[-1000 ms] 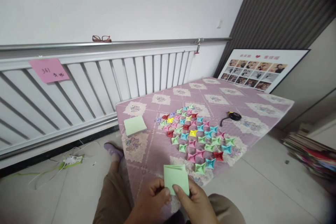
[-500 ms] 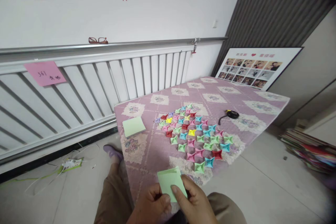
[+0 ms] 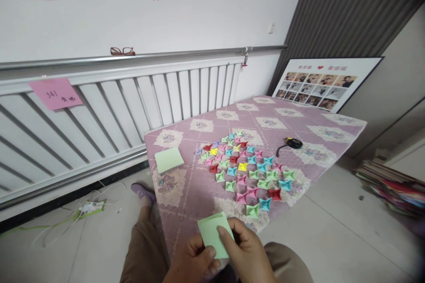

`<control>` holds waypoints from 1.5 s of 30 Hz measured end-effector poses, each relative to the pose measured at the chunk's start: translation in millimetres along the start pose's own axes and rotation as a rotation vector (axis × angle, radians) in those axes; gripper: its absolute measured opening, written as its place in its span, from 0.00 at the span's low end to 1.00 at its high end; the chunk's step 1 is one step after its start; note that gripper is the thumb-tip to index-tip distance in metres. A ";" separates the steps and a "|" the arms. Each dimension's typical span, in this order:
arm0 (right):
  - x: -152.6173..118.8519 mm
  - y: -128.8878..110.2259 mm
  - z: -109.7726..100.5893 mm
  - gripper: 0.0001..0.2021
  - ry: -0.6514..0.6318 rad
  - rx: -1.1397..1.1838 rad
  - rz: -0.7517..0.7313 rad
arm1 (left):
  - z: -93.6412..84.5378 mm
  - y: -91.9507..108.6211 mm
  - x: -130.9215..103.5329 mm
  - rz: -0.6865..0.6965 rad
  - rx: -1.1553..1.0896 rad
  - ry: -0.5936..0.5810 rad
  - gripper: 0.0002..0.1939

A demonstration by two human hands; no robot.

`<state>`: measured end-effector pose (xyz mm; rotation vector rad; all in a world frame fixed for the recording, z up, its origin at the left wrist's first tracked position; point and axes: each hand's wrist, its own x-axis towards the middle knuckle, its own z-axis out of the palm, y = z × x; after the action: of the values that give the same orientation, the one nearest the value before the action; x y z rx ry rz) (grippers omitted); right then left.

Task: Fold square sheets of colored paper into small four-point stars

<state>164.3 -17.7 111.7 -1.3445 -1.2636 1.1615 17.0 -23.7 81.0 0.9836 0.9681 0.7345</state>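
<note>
A piece of light green paper (image 3: 214, 232), with layered edges at its top, is held over the near edge of the table. My left hand (image 3: 194, 258) pinches its lower left corner, thumb on top. From the right side my right hand (image 3: 247, 247) grips the same paper, its thumb lying flat on the face. Beyond it, many small folded paper shapes (image 3: 242, 167) in green, pink, blue, red, yellow and purple stand in slanting rows on the tablecloth. A stack of pale green square paper (image 3: 169, 160) lies at the table's left edge.
On the patterned pink tablecloth (image 3: 229, 126) lies a black tape measure (image 3: 294, 143). A photo board (image 3: 312, 84) leans at the far end. Left are a white radiator (image 3: 159, 97) and a power strip (image 3: 91, 208) on the floor. Magazines (image 3: 392, 185) are piled at right.
The green paper and both hands have shifted very slightly, and the layers at the paper's top edge look closer together. Objects on the table have not moved.
</note>
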 end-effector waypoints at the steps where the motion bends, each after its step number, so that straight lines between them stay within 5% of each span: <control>1: 0.2 1.2 0.3 0.16 0.003 0.007 0.006 | -0.1 -1.0 0.2 0.013 -0.004 0.003 0.30; 15: 9.6 12.8 -0.3 0.14 -0.022 0.109 0.018 | -1.4 -8.6 -0.5 0.072 0.109 0.052 0.20; 27: 10.9 1.0 -5.7 0.28 -0.051 0.245 0.119 | -9.8 -11.4 -2.2 0.078 0.234 0.008 0.16; 33: 10.7 -2.6 -6.8 0.19 -0.148 0.300 0.250 | -9.2 -9.8 -2.1 0.083 0.277 0.027 0.13; 45: 12.4 2.4 -2.2 0.20 -0.053 0.211 0.236 | -5.7 -1.9 -6.7 0.070 0.272 0.086 0.09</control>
<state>167.1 -5.4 109.1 -1.3362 -1.0054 1.4597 9.2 -28.2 80.2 1.2355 1.1336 0.7207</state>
